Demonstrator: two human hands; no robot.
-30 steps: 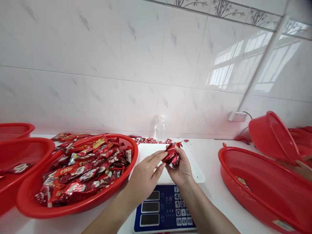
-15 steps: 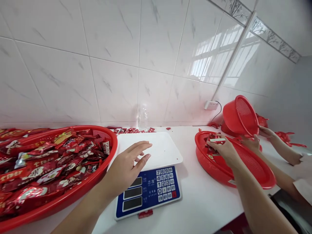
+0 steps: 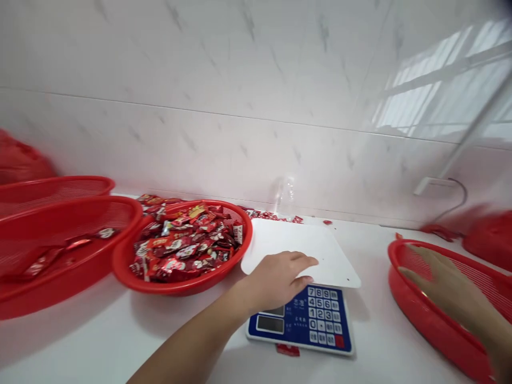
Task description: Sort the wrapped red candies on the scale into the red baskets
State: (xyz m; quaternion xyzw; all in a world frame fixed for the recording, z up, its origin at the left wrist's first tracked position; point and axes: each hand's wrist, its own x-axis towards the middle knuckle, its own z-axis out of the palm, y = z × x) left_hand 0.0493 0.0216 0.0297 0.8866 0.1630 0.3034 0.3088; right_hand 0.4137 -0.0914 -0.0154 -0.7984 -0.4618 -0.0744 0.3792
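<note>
My left hand (image 3: 280, 276) is open, its fingers loosely bent and the thumb apart, over the near edge of the white weighing pan (image 3: 300, 245). It holds nothing that I can see. Below it, the hand partly covers the blue panel of the digital scale (image 3: 301, 322). My right hand (image 3: 450, 288) is at the left part of a red plastic basket (image 3: 412, 309). It is smeared by motion, so its grip and anything under the palm cannot be made out. Left of the scale, a round red basket (image 3: 180, 288) holds many red-wrapped snack packets (image 3: 188, 242).
Farther left, a red basket (image 3: 72, 277) has a few packets inside, with another basket (image 3: 72, 184) behind it. A clear plastic bottle (image 3: 286, 197) and small packets stand by the tiled wall. A red wrapper (image 3: 288, 350) pokes out under the scale. A power socket (image 3: 434, 185) is on the wall.
My view has turned left, so the scale and baskets appear farther right. The co-worker's arms and tilted basket are out of view. Packets seen at my right hand before are not visible now.
</note>
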